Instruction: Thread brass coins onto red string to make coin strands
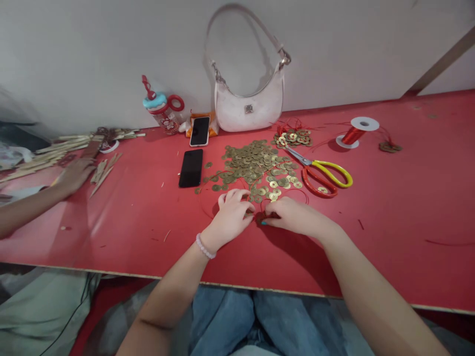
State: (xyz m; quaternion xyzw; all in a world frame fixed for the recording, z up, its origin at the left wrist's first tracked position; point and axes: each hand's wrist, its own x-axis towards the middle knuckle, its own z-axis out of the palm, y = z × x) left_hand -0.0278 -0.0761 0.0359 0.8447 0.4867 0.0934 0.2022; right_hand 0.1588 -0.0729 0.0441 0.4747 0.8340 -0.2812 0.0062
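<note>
My left hand (232, 213) and my right hand (291, 216) meet on the red table (389, 237), both pinched on a small red-corded piece (261, 217) held between their fingertips. A thin red cord (297, 192) loops from it toward a wide pile of brass coins with holes (256, 168) just beyond my fingers. A bead bracelet (205, 246) circles my left wrist. What exactly sits inside the red cord bundle is hidden by my fingers.
Yellow-and-red scissors (322, 174) lie right of the coins, a red cord spool (356, 131) farther back. Two phones (191, 167) (200, 131), a bottle (163, 110) and a white handbag (248, 101) stand by the wall. Another person's hand (74, 174) touches bamboo sticks (55, 148) at left.
</note>
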